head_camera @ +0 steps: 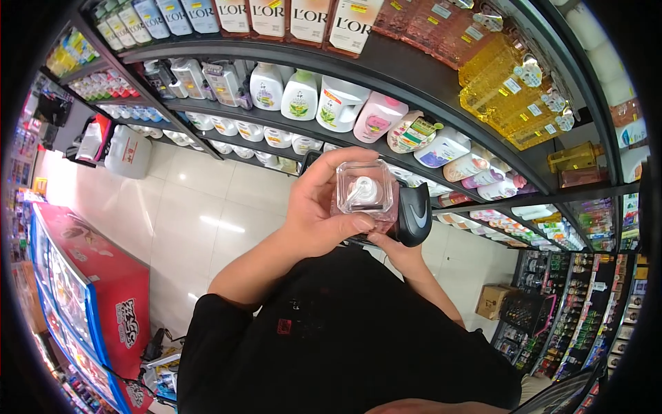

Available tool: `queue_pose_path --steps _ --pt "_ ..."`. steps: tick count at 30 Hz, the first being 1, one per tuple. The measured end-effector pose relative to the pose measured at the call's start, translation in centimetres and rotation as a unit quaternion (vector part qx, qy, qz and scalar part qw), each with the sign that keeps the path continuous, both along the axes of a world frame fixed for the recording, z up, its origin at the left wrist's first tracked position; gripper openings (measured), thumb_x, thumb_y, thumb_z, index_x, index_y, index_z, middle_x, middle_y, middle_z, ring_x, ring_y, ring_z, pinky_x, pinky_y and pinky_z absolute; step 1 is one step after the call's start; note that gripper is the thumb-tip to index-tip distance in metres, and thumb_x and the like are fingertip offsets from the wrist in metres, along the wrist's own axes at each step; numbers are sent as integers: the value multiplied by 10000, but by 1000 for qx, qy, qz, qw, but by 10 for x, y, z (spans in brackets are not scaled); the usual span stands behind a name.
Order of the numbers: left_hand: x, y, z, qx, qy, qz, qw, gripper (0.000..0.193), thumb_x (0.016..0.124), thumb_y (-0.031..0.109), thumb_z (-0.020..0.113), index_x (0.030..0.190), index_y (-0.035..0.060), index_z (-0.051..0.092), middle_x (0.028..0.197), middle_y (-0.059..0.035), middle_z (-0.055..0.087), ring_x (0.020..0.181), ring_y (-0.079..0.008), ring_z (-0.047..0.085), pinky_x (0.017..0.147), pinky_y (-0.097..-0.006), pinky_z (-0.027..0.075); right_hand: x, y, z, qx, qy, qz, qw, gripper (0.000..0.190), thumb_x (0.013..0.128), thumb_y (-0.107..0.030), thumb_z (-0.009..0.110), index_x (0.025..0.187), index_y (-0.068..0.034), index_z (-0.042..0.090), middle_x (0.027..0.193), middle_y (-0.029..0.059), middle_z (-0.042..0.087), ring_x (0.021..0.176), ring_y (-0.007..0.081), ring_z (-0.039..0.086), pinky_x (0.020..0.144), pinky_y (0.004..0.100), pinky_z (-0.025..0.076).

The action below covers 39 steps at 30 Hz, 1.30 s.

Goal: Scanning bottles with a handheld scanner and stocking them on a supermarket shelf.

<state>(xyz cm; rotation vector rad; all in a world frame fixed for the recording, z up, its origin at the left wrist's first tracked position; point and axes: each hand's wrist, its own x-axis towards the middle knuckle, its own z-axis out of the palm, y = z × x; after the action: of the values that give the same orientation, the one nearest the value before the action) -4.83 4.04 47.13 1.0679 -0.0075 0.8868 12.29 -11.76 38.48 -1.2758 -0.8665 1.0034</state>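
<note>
Fingers and thumb of my left hand point(315, 207) wrap around a clear pink bottle point(385, 217) with a transparent square cap over a white pump, its top turned up towards the camera. Just right of the bottle is a black handheld device point(415, 216) with a grey curved stripe. My right hand point(395, 248) holds this device from below, its thumb close to the bottle's lower part. The bottle and the device hide most of the right fingers, and the device's exact kind cannot be told.
Dark shelves point(289, 127) in front carry pump bottles and jugs, with yellow bottles point(507, 93) at the upper right. A red and blue freezer cabinet point(119, 290) stands at left on the tiled floor. At right are a cardboard box point(490, 301) and a black basket point(522, 313).
</note>
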Motion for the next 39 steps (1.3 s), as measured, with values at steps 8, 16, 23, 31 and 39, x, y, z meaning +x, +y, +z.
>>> queue_pose_path --steps 8,16,23,31,39 --pt "-20 -8 2 29 -46 -13 998 753 849 141 835 1450 -18 409 1296 -164 629 1189 -211 633 1014 -354 512 -10 2 34 15 -14 62 998 672 842 89 759 1433 36 443 1399 135 561 1279 202 556 1075 369 477" --pt "-32 -9 1 -12 -32 -84 996 759 832 155 846 1437 -16 421 1287 -154 633 1178 -207 638 1005 -348 507 7 -10 24 8 -78 124 989 739 842 38 786 1471 29 399 1460 137 514 1315 218 531 1105 388 446" --pt "-27 -20 -9 7 -24 -26 999 738 833 134 842 1423 -26 428 1267 -159 637 1180 -207 636 1007 -353 509 -13 -15 20 29 -26 74 996 707 830 -50 834 1426 8 458 1311 98 592 1201 205 588 1018 369 490" --pt "-24 -34 -13 43 -43 37 997 722 833 107 845 1400 -49 427 1251 -190 655 1157 -217 651 987 -363 529 -13 -22 19 -7 -72 67 995 644 861 -2 787 1423 0 472 1296 92 595 1163 195 600 983 352 504" --pt "-18 -46 -19 49 -28 111 992 710 852 116 829 1401 -62 415 1243 -226 654 1142 -241 662 976 -373 537 -12 -29 14 -19 -36 57 998 587 872 32 757 1395 -4 492 1248 93 625 1128 186 629 958 341 530"
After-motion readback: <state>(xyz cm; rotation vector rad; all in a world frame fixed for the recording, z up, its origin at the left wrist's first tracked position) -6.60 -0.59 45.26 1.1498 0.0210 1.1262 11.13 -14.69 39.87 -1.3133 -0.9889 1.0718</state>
